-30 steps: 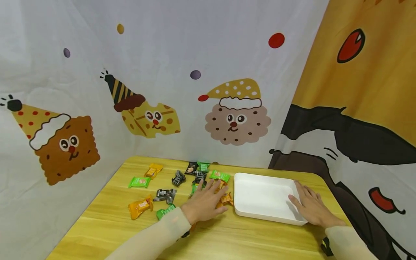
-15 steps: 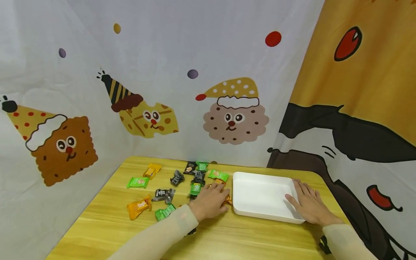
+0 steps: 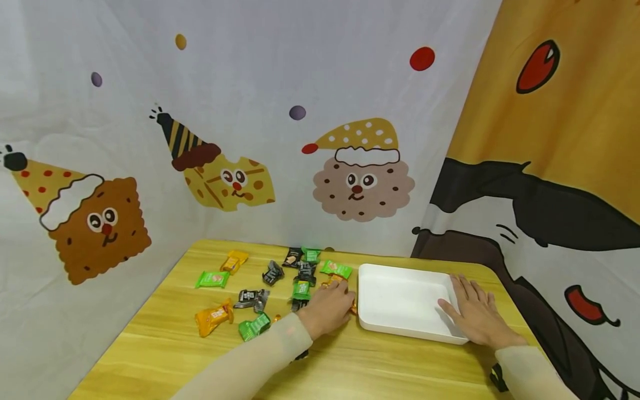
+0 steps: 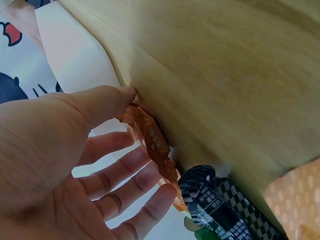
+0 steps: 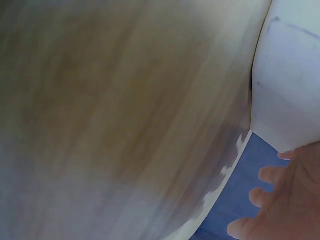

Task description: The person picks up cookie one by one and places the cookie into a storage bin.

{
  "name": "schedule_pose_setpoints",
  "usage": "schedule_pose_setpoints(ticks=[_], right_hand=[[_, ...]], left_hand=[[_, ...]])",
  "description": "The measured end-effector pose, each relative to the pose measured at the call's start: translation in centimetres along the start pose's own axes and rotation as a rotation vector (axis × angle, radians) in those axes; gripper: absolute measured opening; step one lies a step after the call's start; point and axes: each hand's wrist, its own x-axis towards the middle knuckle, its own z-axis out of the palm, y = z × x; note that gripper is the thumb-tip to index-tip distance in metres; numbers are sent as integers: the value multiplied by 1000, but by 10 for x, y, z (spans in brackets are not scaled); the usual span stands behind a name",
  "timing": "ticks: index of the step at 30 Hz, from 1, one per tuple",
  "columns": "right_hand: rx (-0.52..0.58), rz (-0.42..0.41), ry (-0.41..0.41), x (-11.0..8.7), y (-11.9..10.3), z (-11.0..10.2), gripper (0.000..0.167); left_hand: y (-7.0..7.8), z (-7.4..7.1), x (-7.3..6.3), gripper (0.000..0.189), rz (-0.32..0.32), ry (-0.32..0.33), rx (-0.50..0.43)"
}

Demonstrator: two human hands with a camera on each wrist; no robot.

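In the head view my left hand (image 3: 329,310) is low over the candies just left of the white tray (image 3: 410,331). In the left wrist view its thumb and fingertips are at an orange-wrapped candy (image 4: 152,137), pinching it beside the tray wall. A black checkered candy (image 4: 215,210) lies close to those fingertips. My right hand (image 3: 477,316) rests at the tray's right side, fingers straight and spread along the rim, thumb over the inside. Seen from the right wrist, the fingers (image 5: 270,175) show past the tray wall (image 5: 290,85).
Green (image 3: 212,279), black (image 3: 273,273) and orange (image 3: 215,318) wrapped candies lie scattered over the left half of the wooden table (image 3: 165,355). A green candy (image 3: 336,269) sits near the tray's left back corner. A printed cloth (image 3: 250,83) hangs behind the table.
My left hand has come down and a little to the right, its spread fingers drawing in at the orange candy. The right hand stays at the tray.
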Motion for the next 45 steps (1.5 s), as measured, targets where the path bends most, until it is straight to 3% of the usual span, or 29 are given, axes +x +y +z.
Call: schedule_pose_setpoints(ticks=[8,24,39,45], right_hand=[[-2,14,-14,0,0,0,103],[-37,7,-4,2,-7,-4,102],[-22,20,-20,0,-5,-2,104],[-20,22,-21,0,-3,-1,105]], left_hand=[[2,-2,5,35,-12,10,-23],[-6,-4,-1,32,-10,17,-81],[-12,-2,-7,24,-4,61,-109],[-12,-7,-9,26,-4,79,-108]])
